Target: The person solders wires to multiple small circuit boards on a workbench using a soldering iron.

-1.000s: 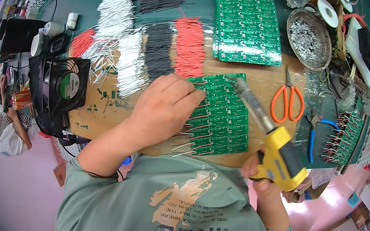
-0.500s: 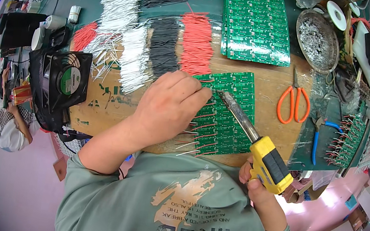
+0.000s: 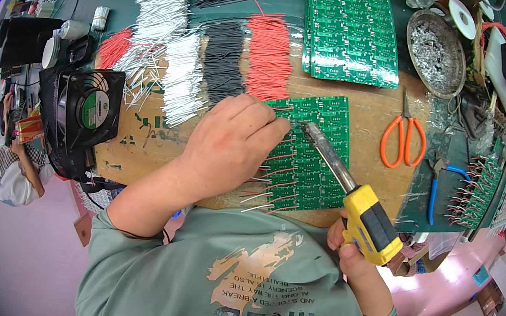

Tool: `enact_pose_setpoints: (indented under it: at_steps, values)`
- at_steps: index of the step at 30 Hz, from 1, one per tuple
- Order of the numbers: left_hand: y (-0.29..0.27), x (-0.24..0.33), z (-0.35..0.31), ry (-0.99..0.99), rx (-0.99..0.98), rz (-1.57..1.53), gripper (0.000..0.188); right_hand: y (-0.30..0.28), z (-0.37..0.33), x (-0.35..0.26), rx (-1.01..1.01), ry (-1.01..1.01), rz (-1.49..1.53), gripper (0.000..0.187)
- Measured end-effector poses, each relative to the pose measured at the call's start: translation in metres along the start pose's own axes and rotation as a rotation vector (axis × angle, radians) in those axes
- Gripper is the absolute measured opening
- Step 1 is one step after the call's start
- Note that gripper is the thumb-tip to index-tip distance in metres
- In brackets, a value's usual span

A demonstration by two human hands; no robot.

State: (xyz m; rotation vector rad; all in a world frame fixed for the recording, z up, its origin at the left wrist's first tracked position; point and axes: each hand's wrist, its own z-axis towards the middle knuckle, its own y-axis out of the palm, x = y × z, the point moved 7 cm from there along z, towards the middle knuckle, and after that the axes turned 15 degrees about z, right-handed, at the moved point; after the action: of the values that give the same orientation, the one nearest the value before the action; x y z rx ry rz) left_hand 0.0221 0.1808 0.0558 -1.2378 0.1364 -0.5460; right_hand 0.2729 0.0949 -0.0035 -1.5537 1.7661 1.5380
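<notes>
A green circuit board (image 3: 323,168) lies on the brown work surface in front of me. Short red and white wires (image 3: 274,190) stick out along its left edge. My left hand (image 3: 233,139) rests over that edge, thumb and fingers pinched together; what they hold is hidden under them. My right hand (image 3: 347,247) grips the yellow and black handle of a soldering iron (image 3: 372,225). The iron slants up and left, its tip at the board just right of my left fingertips. Whether the tip touches the board I cannot tell.
Beyond my left hand lie bundles of red wires (image 3: 269,56), black wires (image 3: 223,62) and white wires (image 3: 183,79). Circuit boards (image 3: 353,32) are stacked behind. Orange-handled scissors (image 3: 404,138), blue-handled cutters (image 3: 434,192) and a metal dish (image 3: 435,54) lie right; a black fan (image 3: 87,107) stands left.
The soldering iron's tip has shifted very slightly right and up. My left hand stays pinched at the board's left edge, and the whole view has moved a little.
</notes>
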Motion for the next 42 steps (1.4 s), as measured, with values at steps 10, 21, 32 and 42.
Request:
enact_pose_setpoints:
  at_steps: [10,21,32,42]
  values:
    - [0.000,0.002,0.001,0.002,-0.011,0.029,0.031,0.007,0.000,-0.004,-0.014,0.038,0.167,0.042]
    - [-0.003,0.002,0.001,-0.025,0.003,0.053,0.024,0.008,-0.013,0.003,-0.118,-0.075,0.081,0.050]
    - [-0.011,0.011,-0.010,0.021,0.032,-0.027,0.034,-0.009,-0.022,0.011,-0.091,-0.039,-0.162,0.036]
    - [-0.007,0.014,-0.008,0.025,0.020,-0.004,0.032,-0.008,-0.023,0.011,-0.096,-0.070,-0.400,0.031]
